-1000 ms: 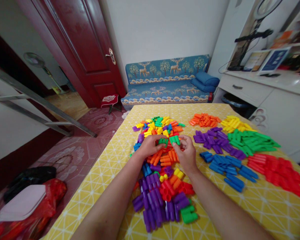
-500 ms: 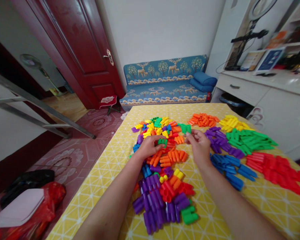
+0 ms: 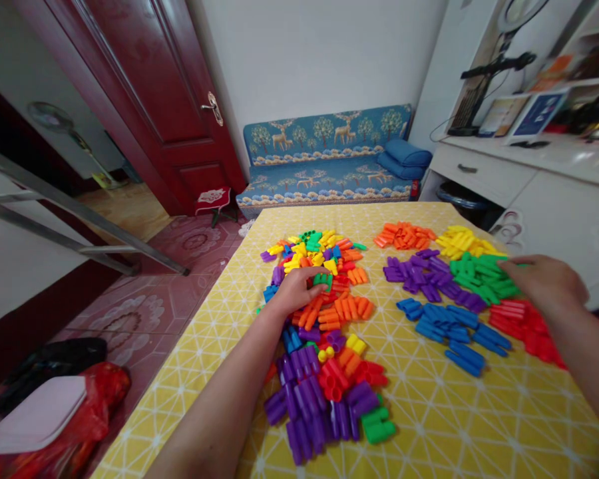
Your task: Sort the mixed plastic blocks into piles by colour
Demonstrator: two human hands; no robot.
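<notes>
A mixed heap of coloured plastic tube blocks (image 3: 324, 313) lies on a yellow patterned tablecloth (image 3: 429, 426). My left hand (image 3: 297, 289) rests on the heap with its fingers curled round a green block (image 3: 323, 280). My right hand (image 3: 546, 283) hovers palm down over the right end of the green pile (image 3: 482, 274), fingers bent; whatever it holds is hidden. Sorted piles lie around it: purple (image 3: 426, 276), blue (image 3: 452, 329), red (image 3: 526, 322), orange (image 3: 403, 236) and yellow (image 3: 463, 241).
A dark red door (image 3: 144, 100) stands open at the left. A blue patterned sofa (image 3: 324, 163) sits behind the table. White cabinets (image 3: 544, 199) run along the right. Metal ladder rails (image 3: 74, 219) and a red bag (image 3: 74, 412) lie on the floor, left.
My right hand has carried a green block from the mixed heap across to the green pile at the right. My left hand has stayed on the heap.
</notes>
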